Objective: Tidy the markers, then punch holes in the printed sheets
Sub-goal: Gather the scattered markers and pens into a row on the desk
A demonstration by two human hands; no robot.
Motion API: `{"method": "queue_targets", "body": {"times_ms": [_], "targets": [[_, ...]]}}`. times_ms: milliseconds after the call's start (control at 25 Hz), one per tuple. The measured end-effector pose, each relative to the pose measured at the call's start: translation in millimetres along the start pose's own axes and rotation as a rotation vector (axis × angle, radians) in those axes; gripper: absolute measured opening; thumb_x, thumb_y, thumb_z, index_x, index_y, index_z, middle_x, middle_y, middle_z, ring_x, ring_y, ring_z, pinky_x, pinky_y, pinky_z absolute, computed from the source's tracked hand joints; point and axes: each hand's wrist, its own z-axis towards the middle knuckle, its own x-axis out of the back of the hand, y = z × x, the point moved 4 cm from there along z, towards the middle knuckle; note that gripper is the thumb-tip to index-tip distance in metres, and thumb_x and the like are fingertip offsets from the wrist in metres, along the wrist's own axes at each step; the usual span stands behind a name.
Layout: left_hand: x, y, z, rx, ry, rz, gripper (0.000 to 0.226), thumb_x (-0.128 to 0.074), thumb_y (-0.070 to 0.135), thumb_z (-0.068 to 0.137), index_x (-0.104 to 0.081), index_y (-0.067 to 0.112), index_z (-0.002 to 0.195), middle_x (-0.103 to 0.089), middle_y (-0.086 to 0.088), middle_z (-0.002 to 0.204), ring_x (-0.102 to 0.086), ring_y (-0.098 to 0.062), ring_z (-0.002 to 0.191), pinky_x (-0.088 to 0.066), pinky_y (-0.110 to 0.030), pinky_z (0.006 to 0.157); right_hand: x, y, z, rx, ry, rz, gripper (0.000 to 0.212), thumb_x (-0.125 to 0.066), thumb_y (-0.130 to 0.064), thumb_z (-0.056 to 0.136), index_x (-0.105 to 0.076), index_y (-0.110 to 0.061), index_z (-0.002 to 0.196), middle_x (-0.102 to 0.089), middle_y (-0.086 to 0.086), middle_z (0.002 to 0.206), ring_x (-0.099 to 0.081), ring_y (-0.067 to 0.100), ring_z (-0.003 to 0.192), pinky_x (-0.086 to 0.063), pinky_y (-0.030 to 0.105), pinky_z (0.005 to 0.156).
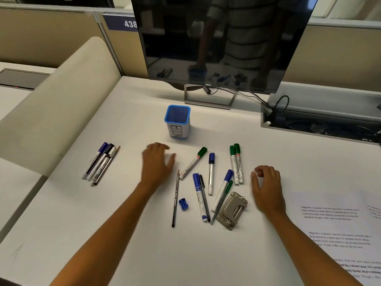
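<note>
Several blue and green markers [211, 174] lie scattered on the white desk, with a pencil [175, 200] and a blue sharpener [183, 203] among them. A neat bundle of markers [101, 164] lies at the left. A blue mesh cup labelled BIN [177, 121] stands behind them. The grey hole punch [232, 210] rests in front of the markers. Printed sheets [338, 230] lie at the right edge. My left hand [157, 164] hovers, fingers spread and blurred, left of a green marker [193, 163], holding nothing. My right hand [267, 182] rests curled and empty beside two green markers [237, 164].
A dark monitor [222, 42] on a stand rises behind the cup. An open cable tray [321, 120] with wires sits at the back right. A beige curved divider [57, 112] borders the desk's left side.
</note>
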Motion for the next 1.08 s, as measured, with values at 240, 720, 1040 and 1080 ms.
{"method": "queue_targets", "body": {"times_ms": [240,720,1040,1080], "targets": [[-41.9,97.6,2.2,-0.001,-0.229,0.083,0.056,-0.044,0.062,0.094,-0.058,0.011,0.114,-0.059,-0.006,0.11,-0.05,-0.027,0.105,-0.041,-0.039,0.089,0.8,-1.1,0.4,0.003,0.003,-0.007,0.011,-0.058,-0.023,0.094,-0.054,-0.019,0.104,-0.053,-0.006,0.094,-0.043,0.008,0.091,-0.032,0.015,0.075],[0.2,78.0,-39.9,0.566,-0.184,-0.233,0.038,-0.051,0.023,0.1,-0.039,-0.001,0.128,-0.046,-0.021,0.13,-0.06,-0.043,0.103,-0.041,-0.038,0.072,3.1,-3.8,-0.6,0.016,0.012,0.028,0.011,-0.058,-0.023,0.095,-0.054,-0.017,0.103,-0.052,-0.004,0.093,-0.042,0.008,0.09,-0.036,0.021,0.073],[2.1,55.5,-71.6,0.72,-0.261,-0.073,0.027,-0.05,0.012,0.097,-0.048,-0.001,0.12,-0.062,-0.02,0.116,-0.061,-0.034,0.105,-0.047,-0.035,0.074,2.0,-1.4,0.6,0.002,-0.007,0.039,0.01,-0.058,-0.023,0.095,-0.053,-0.02,0.103,-0.053,-0.005,0.094,-0.043,0.009,0.092,-0.041,0.024,0.074],[5.6,58.2,-68.8,0.705,-0.216,-0.09,0.029,-0.049,0.01,0.097,-0.044,-0.001,0.124,-0.062,-0.022,0.114,-0.06,-0.035,0.104,-0.05,-0.037,0.077,2.0,-1.0,0.4,0.001,-0.009,0.041,0.01,-0.058,-0.023,0.095,-0.053,-0.02,0.103,-0.053,-0.005,0.093,-0.043,0.009,0.092,-0.041,0.025,0.074]]}}
